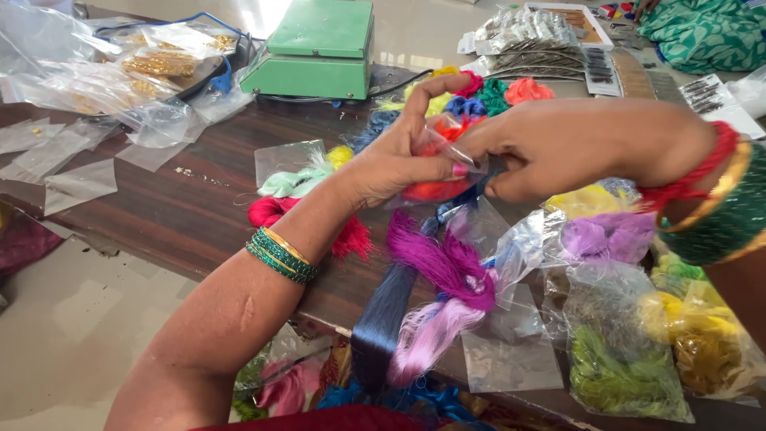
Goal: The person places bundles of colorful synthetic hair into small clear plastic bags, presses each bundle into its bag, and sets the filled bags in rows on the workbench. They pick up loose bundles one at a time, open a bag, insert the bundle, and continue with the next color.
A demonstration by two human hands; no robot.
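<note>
A: Head view, nearest first: at six o'clock a long navy-blue thread hank (381,319) hangs over the edge of the dark wooden table (183,215), beside a magenta and pale pink thread bundle (443,295).

B: And the hands?

A: At the centre, the left hand (399,156) and right hand (558,148) both pinch a small clear plastic pouch holding red thread (441,164), raised just above the table.

B: Handling advice?

A: I'd judge: keep the pouch mouth held apart and the thread folded flat.

B: Packages?

A: Clear bags of green and yellow thread (638,359) at four o'clock; empty clear sleeves (80,183) at nine; a green box-shaped machine (319,52) at twelve; stacked silvery packets (531,40) at one o'clock.
</note>
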